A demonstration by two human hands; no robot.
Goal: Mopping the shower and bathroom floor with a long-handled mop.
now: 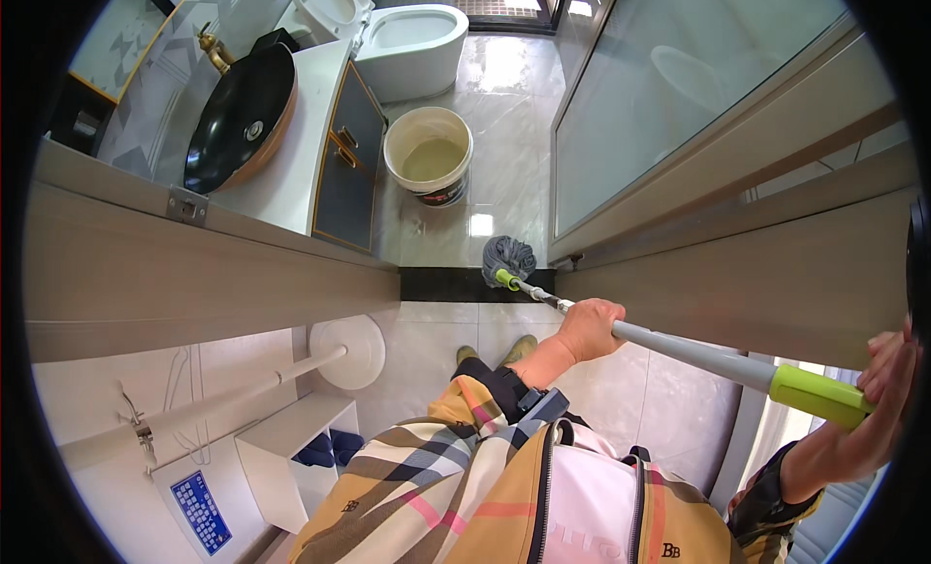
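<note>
My left hand point(592, 329) is wrapped round the grey pole of a mop point(693, 351), partway along it. At the far right, my right hand point(881, 399) is closed at the bright green grip on the pole's upper end; part of it is lost at the dark rim of the picture. The pole slants down to the left, ending in a green socket and a grey stringy mop head point(509, 260). That head is at the black door sill point(441, 285), beyond my feet.
Past the sill, a white bucket point(398, 166) of cloudy water stands beside a grey vanity cabinet point(351, 128) with a black basin point(242, 118). A toilet point(412, 64) is behind it. A door frame point(213, 263) and a glass-panelled door point(718, 108) flank the opening. Lower left stands a white shelf unit point(276, 457).
</note>
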